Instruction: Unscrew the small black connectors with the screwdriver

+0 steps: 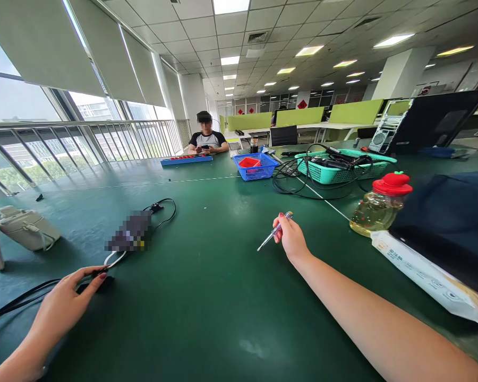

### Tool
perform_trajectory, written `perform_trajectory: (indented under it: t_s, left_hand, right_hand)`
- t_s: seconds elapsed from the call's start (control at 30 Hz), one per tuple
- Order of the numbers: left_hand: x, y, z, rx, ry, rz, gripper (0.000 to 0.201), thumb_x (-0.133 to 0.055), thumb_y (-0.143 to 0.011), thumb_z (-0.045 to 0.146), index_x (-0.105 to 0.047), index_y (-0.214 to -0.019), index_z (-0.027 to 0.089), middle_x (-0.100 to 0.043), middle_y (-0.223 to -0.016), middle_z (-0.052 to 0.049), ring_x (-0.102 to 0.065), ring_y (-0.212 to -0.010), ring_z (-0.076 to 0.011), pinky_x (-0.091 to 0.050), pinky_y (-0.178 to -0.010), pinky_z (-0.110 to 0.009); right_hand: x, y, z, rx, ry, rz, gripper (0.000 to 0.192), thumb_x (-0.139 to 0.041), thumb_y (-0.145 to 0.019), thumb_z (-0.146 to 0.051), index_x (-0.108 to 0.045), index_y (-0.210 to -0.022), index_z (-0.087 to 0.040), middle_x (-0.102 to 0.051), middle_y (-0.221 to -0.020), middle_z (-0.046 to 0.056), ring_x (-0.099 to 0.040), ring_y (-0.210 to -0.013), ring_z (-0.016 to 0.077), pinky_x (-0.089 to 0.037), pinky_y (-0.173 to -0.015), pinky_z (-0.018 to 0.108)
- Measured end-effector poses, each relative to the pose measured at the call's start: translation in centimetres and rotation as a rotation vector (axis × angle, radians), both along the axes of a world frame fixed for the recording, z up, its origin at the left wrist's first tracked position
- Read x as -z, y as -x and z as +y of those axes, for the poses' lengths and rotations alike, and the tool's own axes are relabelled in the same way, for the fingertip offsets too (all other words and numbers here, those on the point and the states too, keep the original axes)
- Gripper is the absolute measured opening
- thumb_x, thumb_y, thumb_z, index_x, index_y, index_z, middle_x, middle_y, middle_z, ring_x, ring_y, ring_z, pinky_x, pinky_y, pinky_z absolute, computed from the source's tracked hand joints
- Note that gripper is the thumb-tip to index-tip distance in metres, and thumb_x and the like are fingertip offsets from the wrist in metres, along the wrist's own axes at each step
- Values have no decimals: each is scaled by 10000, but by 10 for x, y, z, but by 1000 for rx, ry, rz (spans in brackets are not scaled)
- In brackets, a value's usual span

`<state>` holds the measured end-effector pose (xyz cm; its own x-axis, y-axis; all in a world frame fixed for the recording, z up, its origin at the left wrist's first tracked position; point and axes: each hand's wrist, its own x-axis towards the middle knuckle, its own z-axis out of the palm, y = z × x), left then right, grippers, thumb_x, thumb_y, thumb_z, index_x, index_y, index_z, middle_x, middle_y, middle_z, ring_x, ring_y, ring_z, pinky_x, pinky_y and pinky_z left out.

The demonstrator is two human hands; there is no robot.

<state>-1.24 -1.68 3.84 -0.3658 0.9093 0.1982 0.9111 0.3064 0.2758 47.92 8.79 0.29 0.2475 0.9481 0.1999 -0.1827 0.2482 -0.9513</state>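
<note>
My left hand point(69, 294) is closed at the fingertips on a small black cable piece, mostly covered by the fingers. White cords point(114, 259) run from there to a dark, blurred-out object point(130, 232) lying on the table. Black cables point(24, 301) trail off to the left behind the hand. Raised over the middle of the table, my right hand point(291, 236) grips a slim screwdriver point(274, 234) with a clear handle. Its metal tip points down and left, apart from the blurred object.
The green table point(207, 307) holds a beige bag point(27, 229), a blue basket point(258, 168), and a teal basket point(322, 173) of cables. At right are a red-lidded jar point(376, 212), a wipes pack point(426, 276), and a dark bag point(458, 223). Across sits a person point(208, 139).
</note>
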Motion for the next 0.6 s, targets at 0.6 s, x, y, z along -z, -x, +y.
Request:
perform_trajectory:
  t_s: [0.6]
  left_hand:
    - [14, 13, 0, 11, 12, 190, 613, -251, -904, 483, -642, -1257, 169, -717, -1100, -143, -632, -1042, -308, -504, -842, -397]
  right_hand:
    - [2, -1, 1, -22, -17, -15, 559, -613, -744, -740, -547, -621, -199, -399, -431, -59, -426, -394, 90, -370, -396, 217]
